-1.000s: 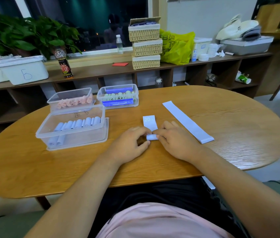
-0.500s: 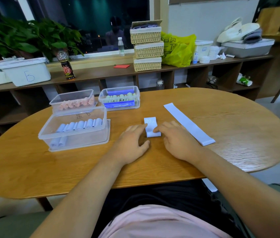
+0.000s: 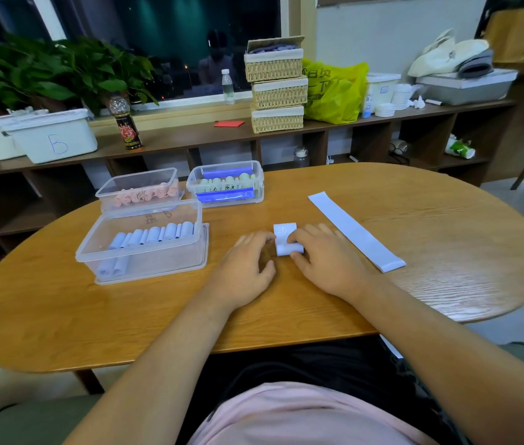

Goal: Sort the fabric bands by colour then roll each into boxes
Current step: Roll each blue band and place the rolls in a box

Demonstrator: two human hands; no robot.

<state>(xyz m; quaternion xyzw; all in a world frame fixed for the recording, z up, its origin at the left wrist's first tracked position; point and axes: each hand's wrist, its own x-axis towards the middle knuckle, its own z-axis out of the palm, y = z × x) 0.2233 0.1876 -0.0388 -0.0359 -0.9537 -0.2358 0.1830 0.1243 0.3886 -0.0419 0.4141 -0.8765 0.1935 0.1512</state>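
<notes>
The rolled part may spring open or go crooked if the fingers slip, because the fabric looks smooth and springy. The pale blue band (image 3: pixel 286 244) lies at the centre of the surface (image 3: pixel 61 316), mostly rolled. The right hand (image 3: pixel 324 261) has its grip pinching the band, while the left hand (image 3: pixel 247 264) is spread, fingers touching its left end.

The pale blue band (image 3: pixel 287 244), nearly all rolled with a short tail flat ahead, sits under my right hand (image 3: pixel 326 263). A second band (image 3: pixel 355 231) lies flat just right of that hand. Left of my left hand (image 3: pixel 244 268) stand the blue-roll box (image 3: pixel 145 268), pink-roll box (image 3: pixel 138 178) and green-roll box (image 3: pixel 259 187).
</notes>
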